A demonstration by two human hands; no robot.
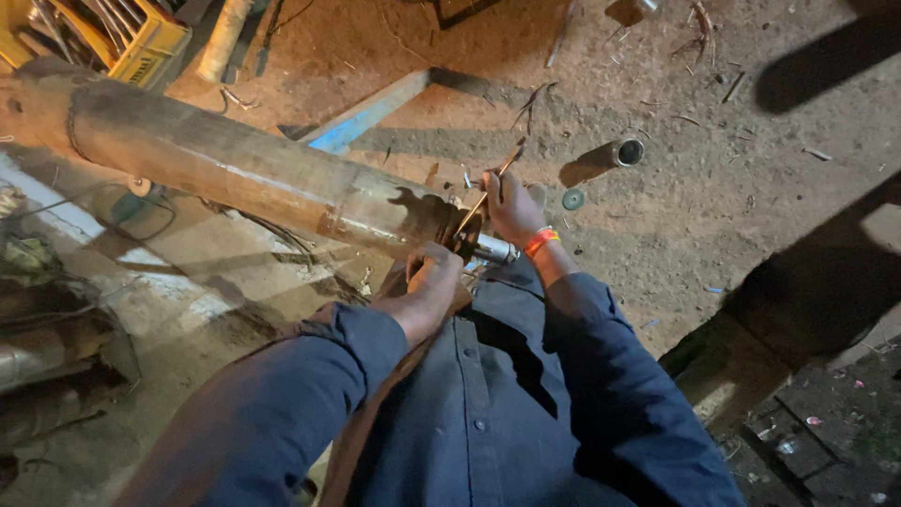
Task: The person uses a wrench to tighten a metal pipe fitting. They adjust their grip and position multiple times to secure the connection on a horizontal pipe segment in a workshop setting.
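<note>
A long rusty steel tube lies slanted over the dirt floor. At the tube's near end sits a dark round flange. The left hand closes its grip just below that flange, on what I cannot tell. The right hand, beside the tube's end, pinches a thin metal rod against the flange. A small short metal pipe lies beyond the tube's end.
</note>
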